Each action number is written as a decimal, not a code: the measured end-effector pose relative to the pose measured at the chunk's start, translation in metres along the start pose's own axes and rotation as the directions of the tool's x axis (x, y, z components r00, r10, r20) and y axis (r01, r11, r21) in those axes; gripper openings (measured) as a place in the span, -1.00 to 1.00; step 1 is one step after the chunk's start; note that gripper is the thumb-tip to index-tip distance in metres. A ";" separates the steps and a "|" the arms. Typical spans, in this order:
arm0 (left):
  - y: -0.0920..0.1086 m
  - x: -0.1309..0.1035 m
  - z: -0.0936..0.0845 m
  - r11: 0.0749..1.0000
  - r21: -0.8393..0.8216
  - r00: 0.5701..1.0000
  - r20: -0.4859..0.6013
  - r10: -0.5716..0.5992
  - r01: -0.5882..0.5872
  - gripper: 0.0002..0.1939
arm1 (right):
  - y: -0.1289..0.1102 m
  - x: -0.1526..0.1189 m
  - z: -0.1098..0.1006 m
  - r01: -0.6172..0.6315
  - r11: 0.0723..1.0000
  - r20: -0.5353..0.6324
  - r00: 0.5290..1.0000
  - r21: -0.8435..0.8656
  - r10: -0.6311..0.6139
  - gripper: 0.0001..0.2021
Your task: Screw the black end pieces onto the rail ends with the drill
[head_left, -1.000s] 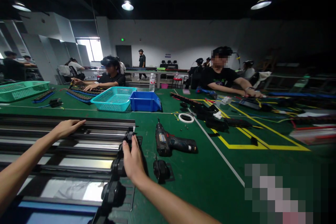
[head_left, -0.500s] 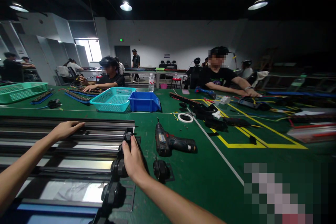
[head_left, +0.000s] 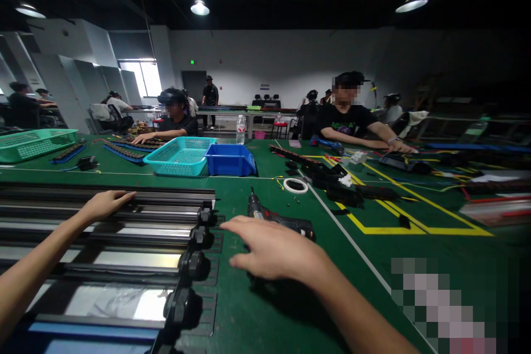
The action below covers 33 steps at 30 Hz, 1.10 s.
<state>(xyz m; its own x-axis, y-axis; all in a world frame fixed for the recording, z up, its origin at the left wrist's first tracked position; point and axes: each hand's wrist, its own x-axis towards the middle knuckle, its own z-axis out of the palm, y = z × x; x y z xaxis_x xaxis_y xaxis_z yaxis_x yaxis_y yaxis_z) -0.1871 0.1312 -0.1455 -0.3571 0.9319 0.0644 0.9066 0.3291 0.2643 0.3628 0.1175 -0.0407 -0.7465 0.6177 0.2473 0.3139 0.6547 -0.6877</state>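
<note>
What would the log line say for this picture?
left hand: flat on metal rails | right hand: open, above cordless drill | table: green

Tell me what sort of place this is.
Most likely a factory assembly hall: long green worktables with yellow floor-style markings, a cordless drill, plastic parts bins, and several seated people working on components.

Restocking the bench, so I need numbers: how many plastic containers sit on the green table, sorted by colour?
Teal mesh basket: 1
Green mesh basket: 1
Blue bin: 1
Total: 3
</note>
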 end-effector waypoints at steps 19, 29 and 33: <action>0.001 0.001 0.000 0.999 0.030 0.999 0.031 -0.018 0.017 -0.20 | 0.048 0.056 -0.018 -0.107 0.984 -0.019 0.994 -0.140 0.106 -0.36; 0.008 -0.003 -0.002 0.999 0.021 0.999 0.012 -0.031 0.031 -0.22 | 0.123 0.137 0.034 -0.097 0.950 0.018 0.994 -0.298 0.107 -0.71; 0.006 -0.002 -0.002 0.999 0.034 1.000 0.018 -0.021 0.020 -0.22 | 0.133 0.143 0.043 -0.108 0.968 0.033 0.992 -0.226 0.118 -0.65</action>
<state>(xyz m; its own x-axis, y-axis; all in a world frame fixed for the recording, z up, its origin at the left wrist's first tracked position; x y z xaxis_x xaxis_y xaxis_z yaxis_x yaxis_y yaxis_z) -0.1812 0.1309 -0.1426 -0.3717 0.9274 0.0418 0.9062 0.3527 0.2331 0.2722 0.2743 -0.1262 -0.7230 0.6762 0.1417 0.5170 0.6656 -0.5382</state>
